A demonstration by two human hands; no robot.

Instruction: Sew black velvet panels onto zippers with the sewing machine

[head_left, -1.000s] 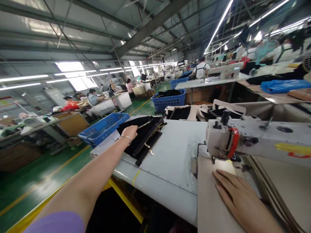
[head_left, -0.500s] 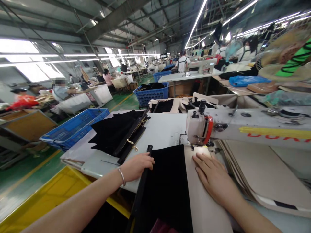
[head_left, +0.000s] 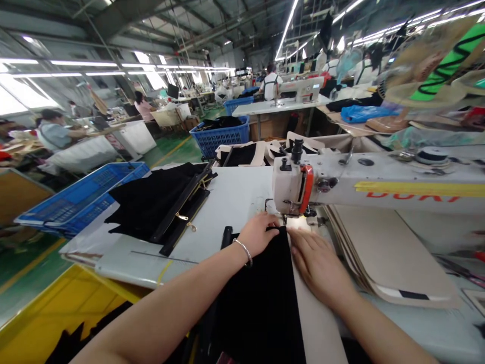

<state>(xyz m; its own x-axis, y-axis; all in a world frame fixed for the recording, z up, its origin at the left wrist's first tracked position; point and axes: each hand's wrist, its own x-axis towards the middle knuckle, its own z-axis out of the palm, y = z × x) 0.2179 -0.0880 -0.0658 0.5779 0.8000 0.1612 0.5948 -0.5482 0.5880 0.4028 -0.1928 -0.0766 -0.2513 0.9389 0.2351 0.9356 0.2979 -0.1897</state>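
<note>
My left hand (head_left: 259, 236), with a bracelet at the wrist, pinches the top edge of a black fabric piece (head_left: 261, 298) close to the needle of the sewing machine (head_left: 291, 187). A dark strip (head_left: 227, 236) runs along the fabric's left side. My right hand (head_left: 318, 265) lies flat, fingers stretched out, on a beige panel (head_left: 322, 328) beside the fabric's right edge. Its fingertips are just below the presser foot. Where the black fabric and the panel overlap is partly hidden by my hands.
Black pieces with zippers (head_left: 174, 202) lie on the table's left. A stack of beige panels (head_left: 390, 253) sits under the machine arm. A yellow bin (head_left: 76, 303) and a blue crate (head_left: 87, 197) stand left. Scissors (head_left: 462, 273) lie at the right. Other people work farther off.
My left hand has moved right and forward from the dark strip to the fabric's top edge near the needle. The right hand stays on the panel. The view has shifted right and down.
</note>
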